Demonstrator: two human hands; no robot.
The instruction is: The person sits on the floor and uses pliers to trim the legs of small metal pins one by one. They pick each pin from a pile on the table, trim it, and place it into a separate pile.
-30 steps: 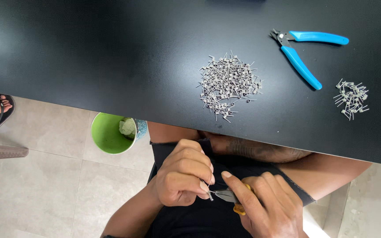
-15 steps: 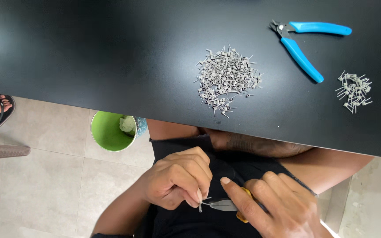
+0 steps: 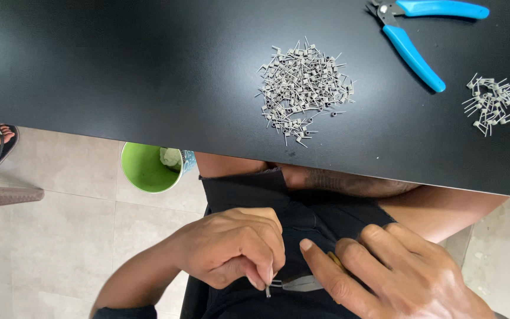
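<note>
With your left hand (image 3: 231, 251) pinching a tiny wire piece (image 3: 268, 289) over your lap and your right hand (image 3: 396, 277) closed on small pliers (image 3: 302, 285), a slip could drop it to the floor

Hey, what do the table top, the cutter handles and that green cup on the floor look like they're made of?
Table top: black, matte, smooth, with a soft light sheen; probably laminate or painted board. Cutter handles: bright blue, likely plastic or rubber sleeves over the grey metal jaws. Green cup: thin round rim, even colour; looks like plastic, possibly coated paper.
</note>
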